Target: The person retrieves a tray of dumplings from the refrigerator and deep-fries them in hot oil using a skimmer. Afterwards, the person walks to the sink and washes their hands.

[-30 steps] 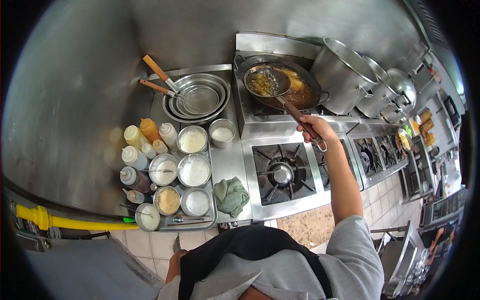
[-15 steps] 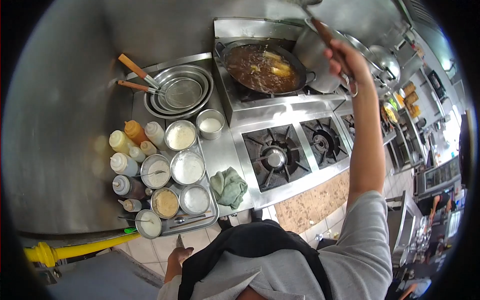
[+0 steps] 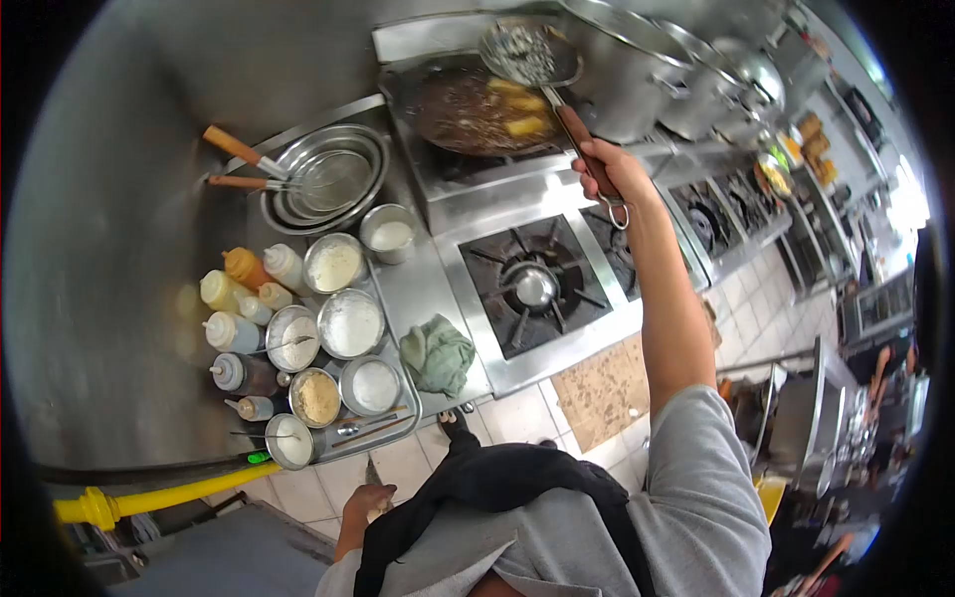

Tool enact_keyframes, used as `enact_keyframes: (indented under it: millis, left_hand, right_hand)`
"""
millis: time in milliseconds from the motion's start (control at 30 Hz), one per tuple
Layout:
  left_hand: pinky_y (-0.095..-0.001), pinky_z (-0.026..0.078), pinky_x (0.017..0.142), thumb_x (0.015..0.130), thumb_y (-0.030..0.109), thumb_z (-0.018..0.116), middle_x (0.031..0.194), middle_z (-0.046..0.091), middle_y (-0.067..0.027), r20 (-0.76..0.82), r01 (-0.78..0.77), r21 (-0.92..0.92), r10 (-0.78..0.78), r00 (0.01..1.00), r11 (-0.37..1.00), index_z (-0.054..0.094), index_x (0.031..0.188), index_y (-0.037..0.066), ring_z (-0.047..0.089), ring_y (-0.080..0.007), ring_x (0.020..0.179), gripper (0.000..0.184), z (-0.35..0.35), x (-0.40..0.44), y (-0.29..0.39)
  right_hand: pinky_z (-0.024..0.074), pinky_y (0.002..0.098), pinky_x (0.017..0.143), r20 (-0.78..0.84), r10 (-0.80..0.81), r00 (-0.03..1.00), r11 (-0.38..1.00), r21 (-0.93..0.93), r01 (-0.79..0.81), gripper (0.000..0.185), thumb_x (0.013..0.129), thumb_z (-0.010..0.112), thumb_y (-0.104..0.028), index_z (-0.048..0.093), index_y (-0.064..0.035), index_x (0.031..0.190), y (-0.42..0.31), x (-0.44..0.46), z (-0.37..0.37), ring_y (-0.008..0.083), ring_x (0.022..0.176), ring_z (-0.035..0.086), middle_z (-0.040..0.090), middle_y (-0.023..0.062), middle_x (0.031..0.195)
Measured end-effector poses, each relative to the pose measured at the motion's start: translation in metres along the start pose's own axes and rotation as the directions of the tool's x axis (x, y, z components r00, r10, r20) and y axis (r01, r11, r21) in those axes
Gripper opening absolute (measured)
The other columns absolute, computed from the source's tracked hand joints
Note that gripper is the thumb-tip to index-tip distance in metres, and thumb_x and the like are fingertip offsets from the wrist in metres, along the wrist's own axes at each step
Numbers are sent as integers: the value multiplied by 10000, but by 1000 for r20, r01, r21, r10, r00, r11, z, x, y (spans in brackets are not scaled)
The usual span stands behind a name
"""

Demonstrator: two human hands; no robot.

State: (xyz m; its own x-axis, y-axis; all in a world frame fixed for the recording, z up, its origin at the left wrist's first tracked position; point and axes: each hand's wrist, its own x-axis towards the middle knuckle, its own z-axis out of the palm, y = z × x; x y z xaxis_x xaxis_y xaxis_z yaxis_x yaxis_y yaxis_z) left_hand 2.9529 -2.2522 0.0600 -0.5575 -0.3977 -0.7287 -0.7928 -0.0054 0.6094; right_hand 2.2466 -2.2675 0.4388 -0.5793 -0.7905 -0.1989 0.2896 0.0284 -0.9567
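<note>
My right hand (image 3: 617, 174) is closed around the wooden handle of a round wire skimmer (image 3: 529, 55). Pale bits lie in the mesh, which is over the right rear part of a wok (image 3: 393, 95). Dark bubbling oil (image 3: 448, 109) fills the wok, and yellow fried pieces (image 3: 527, 126) float at its right side. Low in front of my body, my left hand (image 3: 366, 505) is closed around a narrow, pointed grey thing (image 3: 372, 470) whose kind I cannot make out. Part of that hand is hidden by the black apron (image 3: 497, 478).
A tray (image 3: 410, 423) holds metal containers of white powder (image 3: 351, 323) and tan powder (image 3: 318, 398). Beside it stand squeeze bottles (image 3: 234, 331) and a green cloth (image 3: 438, 356). Strainers (image 3: 333, 184) sit in bowls behind. Burners (image 3: 535, 287) lie below the wok; tall pots (image 3: 617, 90) stand right.
My right hand has come down and left, bringing the skimmer from above the pots to over the wok. My left hand stays low. The whole view has shifted slightly.
</note>
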Motion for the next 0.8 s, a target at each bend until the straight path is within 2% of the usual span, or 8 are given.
enact_keyframes:
  millis: [300, 400, 467, 500, 633, 700, 767, 800]
  left_hand:
    - [-389, 511, 751, 781, 601, 699, 920, 711, -138, 152, 105, 345, -166, 974, 933, 726, 991, 13, 669, -246, 807, 625, 1, 36, 84]
    - [-391, 513, 750, 779, 610, 695, 923, 712, -141, 189, 75, 475, -186, 964, 877, 726, 990, 11, 671, -248, 807, 636, 16, 58, 123]
    - [-392, 514, 750, 777, 616, 692, 924, 713, -142, 208, 48, 545, -191, 959, 837, 727, 989, 9, 672, -250, 808, 644, 30, 71, 149]
    - [-392, 514, 750, 777, 620, 691, 925, 713, -143, 218, 33, 579, -194, 956, 815, 727, 988, 8, 672, -250, 808, 648, 37, 77, 161]
    - [-394, 517, 750, 774, 632, 686, 929, 714, -146, 255, -29, 698, -211, 944, 716, 728, 986, 4, 674, -253, 809, 664, 71, 101, 205]
    - [-395, 518, 750, 772, 638, 683, 931, 714, -147, 266, -55, 741, -216, 940, 670, 728, 985, 3, 675, -255, 809, 672, 87, 112, 225]
    - [-396, 519, 750, 771, 644, 681, 932, 715, -149, 269, -77, 785, -226, 936, 615, 729, 984, 1, 676, -256, 809, 680, 104, 123, 246]
    - [-397, 519, 750, 770, 648, 680, 933, 715, -150, 268, -84, 802, -230, 936, 592, 729, 984, 0, 677, -257, 810, 684, 113, 126, 255]
  right_hand:
    - [445, 261, 448, -50, -145, 988, 975, 165, 151, 176, 890, 636, -162, 568, -15, 959, 42, -258, -166, 119, 458, 536, 627, 71, 761]
    - [469, 258, 464, -252, -50, 967, 993, 93, 76, 137, 859, 627, -154, 570, -35, 896, 96, -373, -230, 112, 477, 560, 602, 56, 732]
    - [514, 276, 481, -413, 7, 911, 965, 241, 102, 294, 884, 596, -110, 553, -15, 1158, 149, -446, -255, 113, 550, 600, 604, 53, 788]
    - [515, 290, 462, -512, 122, 851, 932, 354, 79, 411, 894, 585, -90, 487, -31, 1288, 177, -480, -263, 117, 550, 591, 603, 57, 840]
    - [445, 316, 398, -742, 384, 550, 791, 571, 219, 181, 896, 575, -77, 494, -95, 1057, 307, -601, -306, 128, 493, 500, 560, 48, 788]
    - [446, 346, 392, -844, 448, 294, 861, 496, 114, 67, 875, 580, -101, 530, -58, 863, 351, -661, -343, 158, 469, 517, 548, 66, 661]
    - [453, 354, 390, -917, 392, 82, 920, 387, -71, 179, 795, 583, -126, 528, -26, 657, 355, -721, -373, 183, 388, 489, 514, 81, 514]
    - [437, 346, 364, -956, 292, 2, 955, 292, -46, 102, 788, 570, -107, 553, -16, 746, 354, -748, -386, 180, 380, 489, 515, 75, 531]
